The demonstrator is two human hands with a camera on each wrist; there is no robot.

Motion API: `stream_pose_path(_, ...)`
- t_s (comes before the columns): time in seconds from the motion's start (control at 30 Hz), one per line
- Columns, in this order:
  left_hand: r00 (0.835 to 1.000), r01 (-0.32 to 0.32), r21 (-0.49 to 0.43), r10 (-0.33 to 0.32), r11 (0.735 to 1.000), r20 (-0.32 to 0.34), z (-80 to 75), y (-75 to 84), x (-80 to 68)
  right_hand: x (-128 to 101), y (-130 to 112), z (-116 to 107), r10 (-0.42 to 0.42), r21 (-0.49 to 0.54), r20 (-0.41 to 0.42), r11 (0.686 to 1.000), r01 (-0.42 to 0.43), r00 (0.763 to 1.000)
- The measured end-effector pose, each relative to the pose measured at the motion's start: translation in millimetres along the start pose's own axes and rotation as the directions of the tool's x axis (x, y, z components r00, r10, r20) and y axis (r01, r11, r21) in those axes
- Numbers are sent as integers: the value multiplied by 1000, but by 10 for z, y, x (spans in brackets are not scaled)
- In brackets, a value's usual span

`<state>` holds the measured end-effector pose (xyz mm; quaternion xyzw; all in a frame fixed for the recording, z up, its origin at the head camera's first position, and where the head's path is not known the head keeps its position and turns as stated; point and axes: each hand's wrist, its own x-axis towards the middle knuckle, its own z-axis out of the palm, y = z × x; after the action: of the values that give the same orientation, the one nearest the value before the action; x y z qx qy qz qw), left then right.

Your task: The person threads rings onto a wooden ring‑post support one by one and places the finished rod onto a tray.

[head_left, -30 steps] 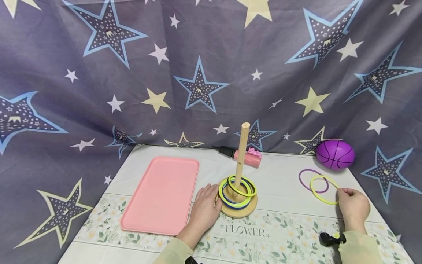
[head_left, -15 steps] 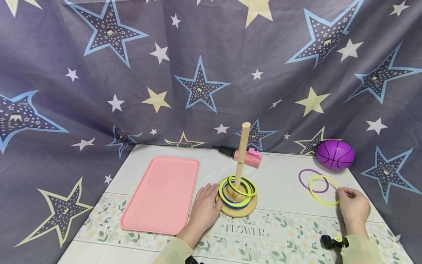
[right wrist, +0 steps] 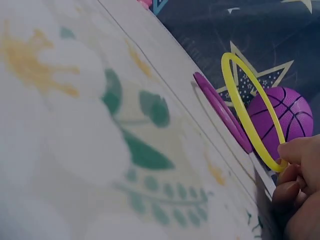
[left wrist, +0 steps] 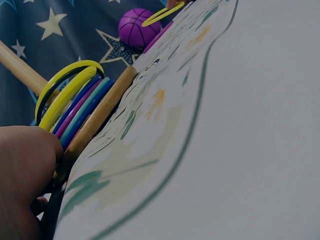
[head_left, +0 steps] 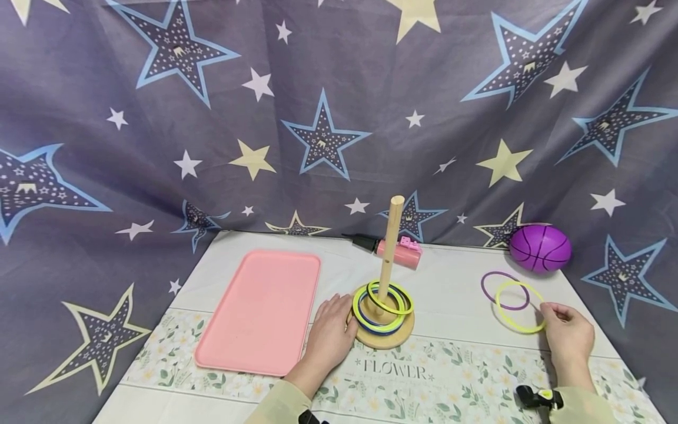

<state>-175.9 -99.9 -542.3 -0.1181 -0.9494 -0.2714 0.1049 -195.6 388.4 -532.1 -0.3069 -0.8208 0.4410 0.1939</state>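
A wooden peg stand [head_left: 385, 330] stands mid-table with several coloured rings [head_left: 382, 305] [left wrist: 75, 97] stacked round its post. My left hand [head_left: 329, 331] rests against the stand's left edge, fingers fairly straight. My right hand [head_left: 568, 335] pinches the near rim of a yellow ring [head_left: 519, 305] [right wrist: 246, 107], whose far side is lifted off the cloth. A purple ring [head_left: 504, 289] [right wrist: 222, 115] lies flat beside it, partly under the yellow one.
A pink tray [head_left: 263, 311] lies left of the stand. A purple ball [head_left: 540, 248] [right wrist: 280, 112] sits at the back right, a pink pump [head_left: 394, 253] behind the post. A star-printed cloth hangs behind the table.
The yellow ring's far side has tilted up slightly in my right hand's pinch. My left hand and the stand have not moved.
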Motion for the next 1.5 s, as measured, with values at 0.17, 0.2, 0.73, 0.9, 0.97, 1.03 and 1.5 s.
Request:
stream_pose_path(0.17, 1000, -4, 1, 4, 1000, -1, -8, 1, 2, -87, -106, 23, 8, 62, 11, 998, -9, 1000)
stream_pose_path(0.2, 1000, -4, 1, 4, 1000, -1, -10, 1, 2, -101, -136, 31, 9, 76, 14, 997, -10, 1000)
stream_pose_path(0.73, 1000, 15, -12, -15, 1000, 4, 0, 19, 7, -324, -638, 82, -34, 170, 75, 985, 21, 997)
stream_pose_path(0.9, 1000, 20, -12, -20, 1000, 3, 5, 17, 10, -408, -800, 58, -39, 222, 103, 975, 15, 994)
stream_pose_path(0.97, 1000, 20, -11, -20, 1000, 3, 9, 11, 9, -437, -869, 45, -47, 243, 112, 970, 19, 993)
stream_pose_path(1.03, 1000, 20, -10, -20, 1000, 3, 13, 6, 9, -457, -935, 33, -60, 268, 117, 963, 26, 991)
stream_pose_path(1.5, 1000, 15, -12, -15, 1000, 1, 2, 13, 0, -645, -1348, -9, -107, 493, 140, 870, 24, 984)
